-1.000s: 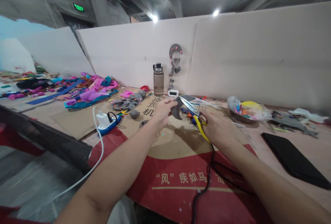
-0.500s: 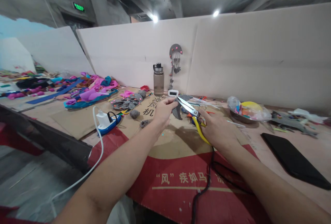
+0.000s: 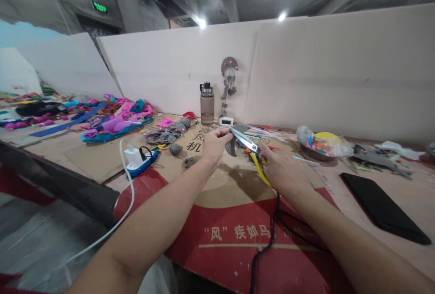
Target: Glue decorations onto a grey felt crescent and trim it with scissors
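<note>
Between the thumb and fingers of my left hand (image 3: 216,145) is a dark grey felt piece (image 3: 231,146), curved like a crescent. My right hand (image 3: 282,167) grips scissors (image 3: 247,142) with yellow handles. Their blades point left and lie over the felt, with the tips close to my left fingertips. Whether the blades are cutting into the felt I cannot tell. Against the white board behind hangs a grey crescent ornament (image 3: 230,64) with pink dots and strings of small grey pieces.
A water bottle (image 3: 207,104) stands behind my left hand, by a small white digital display (image 3: 226,122). Grey felt pieces (image 3: 163,136) and a power strip (image 3: 142,163) lie left. To the right are a bowl (image 3: 317,151) with plastic-wrapped things and a black phone (image 3: 384,208).
The whole view has shifted very slightly. Both hands, the felt and the scissors keep nearly the same pose, with the blades seeming a little closer together.
</note>
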The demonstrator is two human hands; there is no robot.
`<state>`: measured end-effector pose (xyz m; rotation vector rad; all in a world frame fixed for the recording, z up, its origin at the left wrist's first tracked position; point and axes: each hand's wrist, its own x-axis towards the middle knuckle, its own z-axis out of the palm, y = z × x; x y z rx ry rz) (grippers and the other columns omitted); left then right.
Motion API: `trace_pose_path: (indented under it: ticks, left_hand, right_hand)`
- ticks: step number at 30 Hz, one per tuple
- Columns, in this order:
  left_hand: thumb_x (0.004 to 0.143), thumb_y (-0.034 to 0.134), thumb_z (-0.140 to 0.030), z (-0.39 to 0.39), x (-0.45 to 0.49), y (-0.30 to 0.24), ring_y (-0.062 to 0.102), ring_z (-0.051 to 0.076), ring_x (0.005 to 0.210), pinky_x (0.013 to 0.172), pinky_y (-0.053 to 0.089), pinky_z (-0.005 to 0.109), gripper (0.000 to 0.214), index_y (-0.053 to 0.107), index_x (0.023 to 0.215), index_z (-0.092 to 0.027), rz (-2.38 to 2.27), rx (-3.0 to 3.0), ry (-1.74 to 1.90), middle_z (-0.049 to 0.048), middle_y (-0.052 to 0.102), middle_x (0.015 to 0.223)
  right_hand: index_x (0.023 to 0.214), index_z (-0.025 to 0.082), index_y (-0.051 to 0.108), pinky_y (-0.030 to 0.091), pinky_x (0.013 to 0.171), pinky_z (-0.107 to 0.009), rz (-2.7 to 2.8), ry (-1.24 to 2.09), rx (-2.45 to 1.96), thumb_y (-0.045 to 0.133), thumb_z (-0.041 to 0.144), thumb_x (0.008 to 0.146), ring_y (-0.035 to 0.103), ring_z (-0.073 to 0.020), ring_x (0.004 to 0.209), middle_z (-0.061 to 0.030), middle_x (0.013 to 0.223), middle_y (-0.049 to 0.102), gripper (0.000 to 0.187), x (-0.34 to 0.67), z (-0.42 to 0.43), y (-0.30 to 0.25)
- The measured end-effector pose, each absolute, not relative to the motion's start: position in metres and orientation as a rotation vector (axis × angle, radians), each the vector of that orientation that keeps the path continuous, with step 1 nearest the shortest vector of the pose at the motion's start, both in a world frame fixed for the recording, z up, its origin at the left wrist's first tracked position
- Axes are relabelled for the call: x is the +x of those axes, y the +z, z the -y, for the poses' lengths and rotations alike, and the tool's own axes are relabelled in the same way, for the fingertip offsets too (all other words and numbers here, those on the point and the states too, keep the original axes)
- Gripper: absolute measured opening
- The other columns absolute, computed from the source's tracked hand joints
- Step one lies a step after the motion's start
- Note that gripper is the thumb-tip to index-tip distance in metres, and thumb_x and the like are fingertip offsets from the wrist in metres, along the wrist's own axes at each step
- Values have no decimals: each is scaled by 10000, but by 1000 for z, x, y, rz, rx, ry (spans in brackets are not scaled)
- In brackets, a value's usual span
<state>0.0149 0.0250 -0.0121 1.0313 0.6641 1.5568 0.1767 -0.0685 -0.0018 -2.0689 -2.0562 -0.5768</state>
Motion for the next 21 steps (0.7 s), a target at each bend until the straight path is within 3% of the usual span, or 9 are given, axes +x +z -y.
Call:
trace_pose_path:
  ticks: [8, 14, 21]
  left_hand:
    - [615, 734, -81, -23, 14, -10, 611, 119, 699, 793, 469, 268, 85, 743, 662, -151, -705, 1020, 1576, 26, 721, 729]
    - [636, 741, -93, -23, 14, -8, 616, 115, 690, 774, 469, 268, 91, 745, 709, -147, -702, 987, 1504, 26, 722, 746]
    - [665, 721, -71, -23, 12, -5, 595, 96, 637, 668, 458, 239, 115, 722, 757, -140, -704, 916, 1463, 21, 697, 734]
  right_hand:
    - [1419, 199, 509, 361, 636, -298, 2119, -639, -2060, 440, 143, 918, 663, -272, 932, -146, 1006, 722, 509, 175, 70, -2]
    - [1263, 247, 614, 302, 604, -304, 2033, -387, -2097, 432, 246, 955, 684, -242, 797, -93, 944, 754, 358, 174, 68, -3]
    - [1346, 259, 578, 283, 593, -303, 1928, -320, -2055, 491, 288, 920, 674, -257, 807, -101, 994, 752, 435, 182, 59, -10]
